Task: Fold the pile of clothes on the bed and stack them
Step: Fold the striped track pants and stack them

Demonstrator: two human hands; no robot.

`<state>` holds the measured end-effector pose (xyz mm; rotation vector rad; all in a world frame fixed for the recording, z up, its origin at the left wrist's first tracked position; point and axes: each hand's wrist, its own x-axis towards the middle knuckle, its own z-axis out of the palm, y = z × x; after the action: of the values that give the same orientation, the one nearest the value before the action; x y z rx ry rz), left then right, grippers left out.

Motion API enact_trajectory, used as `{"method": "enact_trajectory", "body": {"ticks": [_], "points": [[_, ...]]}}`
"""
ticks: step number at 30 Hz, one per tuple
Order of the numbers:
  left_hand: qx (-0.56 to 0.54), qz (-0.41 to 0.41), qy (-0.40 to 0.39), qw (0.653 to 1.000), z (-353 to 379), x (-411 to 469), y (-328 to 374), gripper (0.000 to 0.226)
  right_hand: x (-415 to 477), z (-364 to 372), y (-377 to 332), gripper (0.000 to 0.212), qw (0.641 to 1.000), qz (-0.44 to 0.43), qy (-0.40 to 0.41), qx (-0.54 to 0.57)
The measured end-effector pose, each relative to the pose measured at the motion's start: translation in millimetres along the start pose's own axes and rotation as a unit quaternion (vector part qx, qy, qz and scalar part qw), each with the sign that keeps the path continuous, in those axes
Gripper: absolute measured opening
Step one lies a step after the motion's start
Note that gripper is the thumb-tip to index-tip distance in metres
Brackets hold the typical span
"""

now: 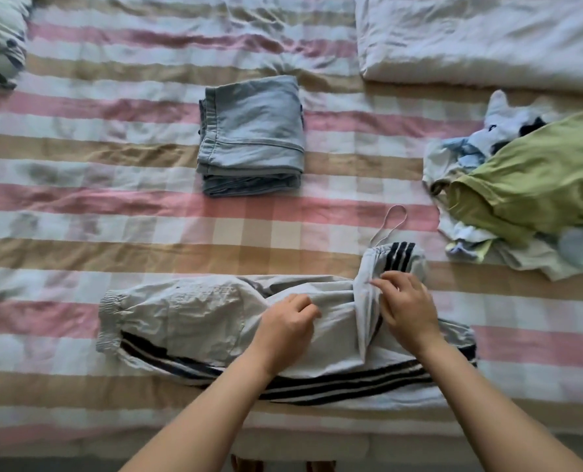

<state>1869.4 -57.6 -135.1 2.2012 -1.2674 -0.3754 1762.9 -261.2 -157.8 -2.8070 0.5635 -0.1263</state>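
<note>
Pale grey track pants [188,318] with dark side stripes lie crosswise on the near part of the striped bed [113,185], cuffs to the left and waistband to the right. The left hand [288,323] rests on the middle of the pants, its fingers curled into the fabric. The right hand [407,310] pinches a raised fold near the waistband. A folded light blue denim stack [252,137] sits farther back at centre. The unfolded pile of clothes [528,178], topped by a green garment, lies on the right.
</note>
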Motion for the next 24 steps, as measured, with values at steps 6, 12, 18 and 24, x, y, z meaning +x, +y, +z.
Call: {"method": "enact_trajectory", "body": {"ticks": [6,12,18,24], "points": [[-0.049,-0.134,-0.057,0.988,77,58,35,0.020,60,8,39,0.051,0.986,-0.083,-0.127,-0.074],[-0.059,-0.224,-0.049,0.972,107,65,32,0.061,87,34,42,0.040,0.920,-0.176,-0.296,-0.185],[-0.073,-0.184,0.018,0.980,92,65,49,0.019,65,-7,57,0.019,0.972,-0.148,-0.087,-0.160],[-0.083,-0.002,-0.037,0.996,80,46,94,0.012,-47,-41,95,0.015,0.978,-0.057,0.167,-0.110]]}}
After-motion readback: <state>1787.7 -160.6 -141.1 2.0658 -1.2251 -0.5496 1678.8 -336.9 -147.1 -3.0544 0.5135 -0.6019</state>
